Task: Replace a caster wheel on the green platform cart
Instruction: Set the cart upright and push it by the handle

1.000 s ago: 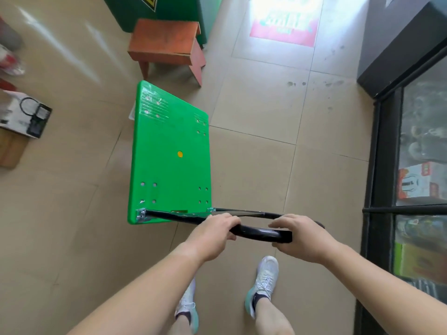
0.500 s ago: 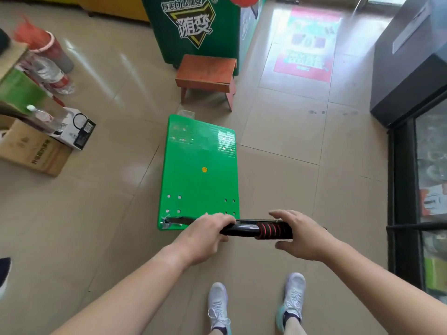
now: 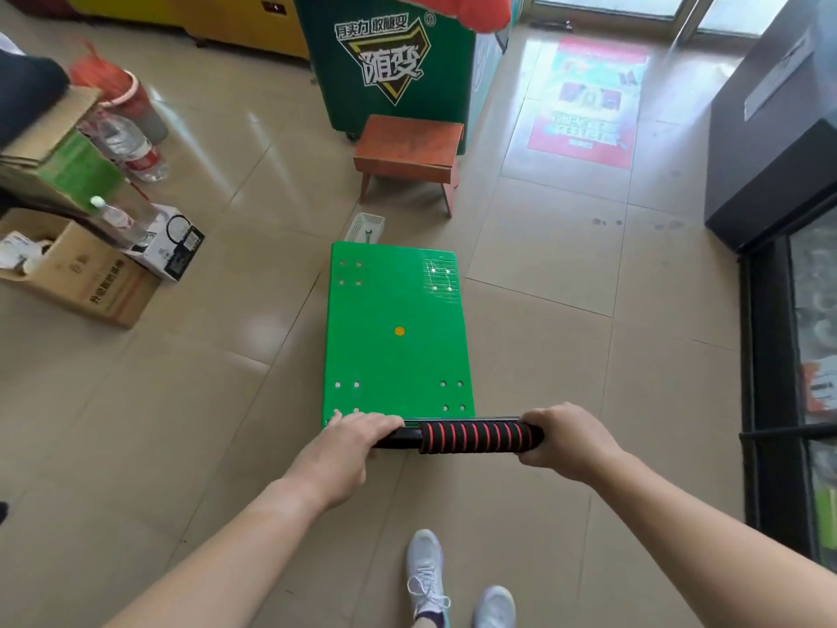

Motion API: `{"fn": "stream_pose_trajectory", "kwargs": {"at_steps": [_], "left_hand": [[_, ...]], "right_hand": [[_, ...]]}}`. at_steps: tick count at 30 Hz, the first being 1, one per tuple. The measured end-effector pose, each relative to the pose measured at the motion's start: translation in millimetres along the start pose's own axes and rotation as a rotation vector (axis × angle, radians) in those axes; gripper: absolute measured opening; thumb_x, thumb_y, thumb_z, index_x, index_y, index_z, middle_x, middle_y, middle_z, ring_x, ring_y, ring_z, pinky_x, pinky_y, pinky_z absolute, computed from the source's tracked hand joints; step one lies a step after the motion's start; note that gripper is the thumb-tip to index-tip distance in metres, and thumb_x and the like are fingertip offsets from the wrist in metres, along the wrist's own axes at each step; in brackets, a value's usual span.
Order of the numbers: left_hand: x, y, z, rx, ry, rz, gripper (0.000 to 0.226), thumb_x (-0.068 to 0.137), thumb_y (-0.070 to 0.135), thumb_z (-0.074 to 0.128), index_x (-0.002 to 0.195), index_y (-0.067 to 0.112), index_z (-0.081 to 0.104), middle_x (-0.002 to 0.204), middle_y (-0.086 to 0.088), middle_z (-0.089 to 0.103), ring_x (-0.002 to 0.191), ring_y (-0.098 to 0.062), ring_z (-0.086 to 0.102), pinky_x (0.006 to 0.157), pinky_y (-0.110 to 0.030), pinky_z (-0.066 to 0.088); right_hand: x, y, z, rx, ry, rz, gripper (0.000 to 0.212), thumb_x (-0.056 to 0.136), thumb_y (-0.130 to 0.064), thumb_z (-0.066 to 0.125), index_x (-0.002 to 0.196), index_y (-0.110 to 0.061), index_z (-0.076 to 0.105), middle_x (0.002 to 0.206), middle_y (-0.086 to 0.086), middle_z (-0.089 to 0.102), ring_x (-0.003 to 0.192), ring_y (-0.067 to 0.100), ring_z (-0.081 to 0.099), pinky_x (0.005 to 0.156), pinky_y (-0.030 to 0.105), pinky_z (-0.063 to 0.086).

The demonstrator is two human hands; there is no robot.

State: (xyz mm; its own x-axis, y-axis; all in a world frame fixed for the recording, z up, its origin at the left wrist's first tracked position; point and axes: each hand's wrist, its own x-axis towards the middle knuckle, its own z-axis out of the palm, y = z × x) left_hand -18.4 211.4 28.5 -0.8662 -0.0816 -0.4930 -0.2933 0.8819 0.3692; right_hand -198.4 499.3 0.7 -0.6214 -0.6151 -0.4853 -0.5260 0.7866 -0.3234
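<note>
The cart (image 3: 398, 337) sits flat on the floor (image 3: 566, 337), right in front of the person's feet. Its top is bright green, with a yellow dot in the middle and four little holes near each corner. The far right corner looks scratched, and the holes there show up white. The wheels are under the cart, so I cannot see them or tell which one is bad. The handle (image 3: 475, 438) stands up at the near end of the cart. It is black with red rings. The left hand (image 3: 348, 451) holds the bare black end, its fingers (image 3: 367, 421) laid over the top. The right hand (image 3: 566, 439) is wrapped tight round the other end. I think the person is putting the cart in a good spot to work on. Next it likely has to be tipped over so the wheels can be reached, and that needs a firm hold with both hands. Just past the far end of the cart is a small white basket (image 3: 364, 228). It may have a tool in it. Behind that is a brown stool (image 3: 407, 149). Off to the cart's left are boxes (image 3: 90, 283) and bottles (image 3: 136, 149).
</note>
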Motion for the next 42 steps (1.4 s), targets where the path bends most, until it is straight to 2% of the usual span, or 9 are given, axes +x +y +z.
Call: {"fn": "stream_pose_trajectory", "kwargs": {"at_steps": [7, 13, 16, 19, 21, 23, 26, 31, 42], "left_hand": [[-51, -2, 60, -0.214, 0.053, -0.109, 0.085, 0.082, -0.021, 0.042, 0.150, 0.028, 0.055, 0.151, 0.005, 0.055, 0.142, -0.016, 0.047, 0.118, -0.027, 0.038], [-87, 4, 96, -0.215, 0.040, -0.219, 0.068, 0.082, -0.017, 0.040, 0.124, 0.033, 0.063, 0.112, 0.010, 0.061, 0.103, -0.016, 0.062, 0.090, -0.024, 0.047], [-107, 22, 112, -0.162, -0.074, -0.199, 0.066, 0.086, -0.011, 0.043, 0.133, 0.035, 0.055, 0.121, 0.010, 0.055, 0.116, -0.018, 0.057, 0.106, -0.035, 0.046], [-124, 51, 132, -0.062, -0.154, -0.064, 0.068, 0.097, 0.024, 0.058, 0.158, 0.037, 0.033, 0.155, 0.016, 0.042, 0.148, -0.012, 0.037, 0.129, -0.048, 0.021], [-133, 70, 146, -0.043, -0.139, 0.028, 0.066, 0.101, 0.042, 0.058, 0.160, 0.038, 0.029, 0.155, 0.015, 0.044, 0.145, -0.011, 0.040, 0.130, -0.044, 0.019], [-138, 78, 159, -0.015, -0.093, 0.054, 0.060, 0.105, 0.040, 0.055, 0.159, 0.036, 0.030, 0.148, 0.012, 0.050, 0.134, -0.013, 0.048, 0.122, -0.037, 0.029], [-141, 76, 170, -0.013, -0.001, 0.047, 0.059, 0.106, 0.033, 0.051, 0.161, 0.037, 0.027, 0.147, 0.014, 0.047, 0.134, -0.012, 0.046, 0.118, -0.033, 0.026], [-115, 65, 153, -0.032, 0.029, 0.041, 0.058, 0.105, 0.027, 0.054, 0.158, 0.040, 0.034, 0.144, 0.017, 0.051, 0.131, -0.011, 0.048, 0.115, -0.030, 0.029], [-2, 34, 66, -0.046, 0.037, -0.004, 0.052, 0.106, 0.027, 0.054, 0.155, 0.037, 0.041, 0.141, 0.006, 0.055, 0.130, -0.022, 0.050, 0.110, -0.038, 0.030]], "right_hand": [[-46, -17, 12, -0.182, -0.032, -0.089, 0.028, 0.078, -0.048, 0.062, 0.096, -0.028, 0.068, 0.073, -0.008, 0.064, 0.070, 0.014, 0.062, 0.059, 0.023, 0.042], [-90, -39, 38, -0.206, -0.091, -0.072, 0.027, 0.080, -0.046, 0.063, 0.100, -0.028, 0.063, 0.083, -0.006, 0.063, 0.080, 0.022, 0.064, 0.067, 0.028, 0.048], [-122, -38, 74, -0.135, -0.104, -0.045, 0.035, 0.084, -0.047, 0.066, 0.114, -0.030, 0.062, 0.099, -0.004, 0.069, 0.092, 0.022, 0.067, 0.077, 0.031, 0.052], [-156, -32, 106, -0.070, -0.086, -0.068, 0.049, 0.086, -0.054, 0.065, 0.130, -0.035, 0.057, 0.119, -0.005, 0.068, 0.111, 0.022, 0.062, 0.095, 0.033, 0.044], [-175, -29, 122, -0.004, -0.104, -0.063, 0.055, 0.087, -0.057, 0.064, 0.137, -0.038, 0.051, 0.126, -0.008, 0.062, 0.120, 0.020, 0.054, 0.104, 0.034, 0.036], [-186, -28, 131, 0.043, -0.115, -0.047, 0.057, 0.088, -0.055, 0.062, 0.141, -0.039, 0.047, 0.131, -0.009, 0.058, 0.125, 0.020, 0.049, 0.108, 0.036, 0.030], [-186, -30, 136, 0.024, -0.095, -0.054, 0.054, 0.089, -0.049, 0.061, 0.140, -0.040, 0.047, 0.128, -0.010, 0.058, 0.123, 0.018, 0.049, 0.106, 0.036, 0.028], [-159, -39, 116, -0.018, -0.052, -0.032, 0.040, 0.088, -0.042, 0.061, 0.127, -0.038, 0.053, 0.114, -0.010, 0.062, 0.111, 0.020, 0.054, 0.085, 0.036, 0.027], [-39, -43, 37, 0.024, -0.001, 0.020, 0.040, 0.089, -0.045, 0.066, 0.127, -0.038, 0.059, 0.105, -0.004, 0.065, 0.103, 0.024, 0.059, 0.090, 0.035, 0.037]]}}
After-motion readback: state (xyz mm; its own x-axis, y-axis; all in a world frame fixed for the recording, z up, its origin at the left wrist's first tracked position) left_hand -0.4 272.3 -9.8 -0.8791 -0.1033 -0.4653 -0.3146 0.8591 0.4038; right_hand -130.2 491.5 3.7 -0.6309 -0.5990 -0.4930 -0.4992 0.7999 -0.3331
